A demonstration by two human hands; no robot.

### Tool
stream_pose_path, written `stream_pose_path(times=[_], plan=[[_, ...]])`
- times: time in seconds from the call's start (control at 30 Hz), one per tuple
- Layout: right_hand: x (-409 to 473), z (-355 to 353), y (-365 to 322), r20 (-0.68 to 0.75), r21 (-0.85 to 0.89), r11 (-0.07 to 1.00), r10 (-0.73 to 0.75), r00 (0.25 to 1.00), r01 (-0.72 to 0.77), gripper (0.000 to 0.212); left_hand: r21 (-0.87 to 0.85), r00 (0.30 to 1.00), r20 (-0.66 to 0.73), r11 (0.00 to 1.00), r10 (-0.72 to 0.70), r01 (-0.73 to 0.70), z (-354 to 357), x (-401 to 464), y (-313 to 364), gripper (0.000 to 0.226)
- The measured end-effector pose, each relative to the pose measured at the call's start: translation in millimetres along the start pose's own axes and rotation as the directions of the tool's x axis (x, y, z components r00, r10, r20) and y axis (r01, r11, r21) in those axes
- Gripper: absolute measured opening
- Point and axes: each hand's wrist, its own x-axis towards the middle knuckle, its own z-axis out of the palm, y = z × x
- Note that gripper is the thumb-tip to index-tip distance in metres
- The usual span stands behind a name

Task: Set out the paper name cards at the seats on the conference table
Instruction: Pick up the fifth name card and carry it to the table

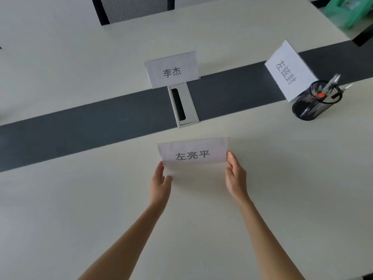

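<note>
A paper name card in a clear stand (193,152) stands upright on the near half of the white conference table (80,199), its printed face toward me. My left hand (160,181) touches its left edge and my right hand (235,174) its right edge, fingers straight, holding it between them. A second name card (172,70) stands across the dark centre strip (80,126), facing me. A third card (288,71) stands at the right, turned sideways, behind a pen cup.
A black mesh pen cup (314,100) with pens stands at the right. A metal cable hatch (182,105) sits in the dark strip. A mesh-backed chair (133,9) is at the far side. Something green (351,9) lies at the top right.
</note>
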Motion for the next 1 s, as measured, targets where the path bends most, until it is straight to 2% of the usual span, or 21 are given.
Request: stream_pose_path(times=[0.33, 0.7, 1.0], plan=[[71, 11, -21, 0.058, -0.062, 0.998, -0.004, 0.998, 0.008, 0.057, -0.062, 0.997, 0.022, 0.996, -0.07, 0.071, 5, 27, 16, 0.063], [74, 11, -16, 0.072, -0.057, 0.998, -0.001, 0.997, 0.006, 0.057, -0.027, 0.997, 0.057, 0.998, -0.047, 0.048, 1, 38, 13, 0.068], [69, 10, -19, 0.075, -0.052, 0.999, 0.007, 0.997, -0.003, 0.058, 0.026, 0.997, 0.068, 0.999, -0.045, 0.043, -5, 39, 15, 0.063]])
